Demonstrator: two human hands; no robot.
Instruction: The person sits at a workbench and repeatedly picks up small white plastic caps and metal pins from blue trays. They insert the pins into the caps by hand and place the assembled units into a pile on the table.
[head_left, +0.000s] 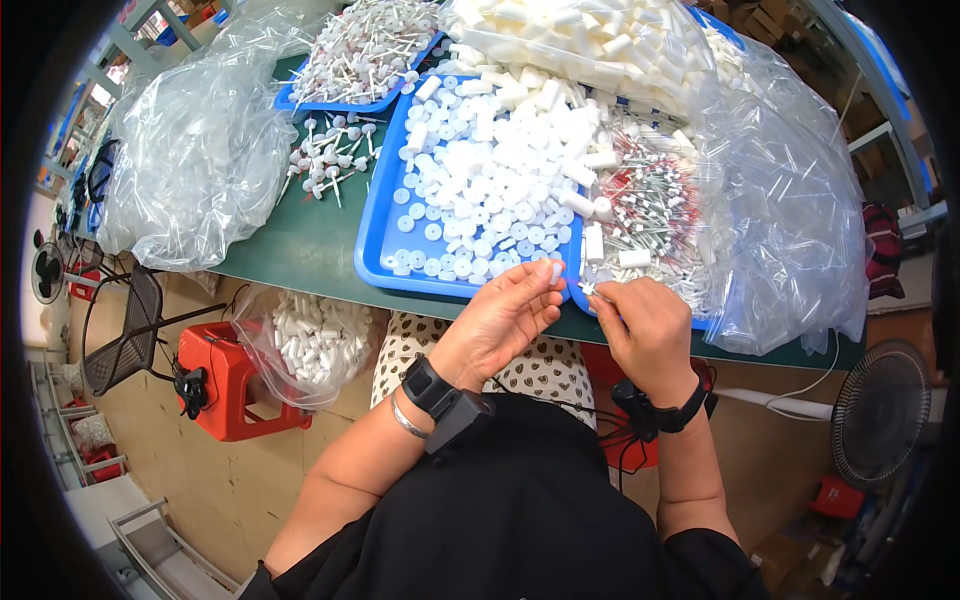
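At the centre of the frame the left hand point(503, 318) pinches a small white plastic disc point(556, 270) between thumb and fingertips, just over the near rim of the blue plastic tray point(372, 232) of loose white discs. Just right of it, the right hand point(643, 325) closes narrowly on a tiny white star-shaped pin tip point(588, 288). Both parts are small and held beyond the green table's edge point(300, 250), so a slipped pinch would likely drop one into the lap or onto the floor.

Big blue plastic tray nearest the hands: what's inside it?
The big blue plastic tray holds many small white plastic discs and white plastic tubes heaped at its far end. The heap covers the tray floor there.
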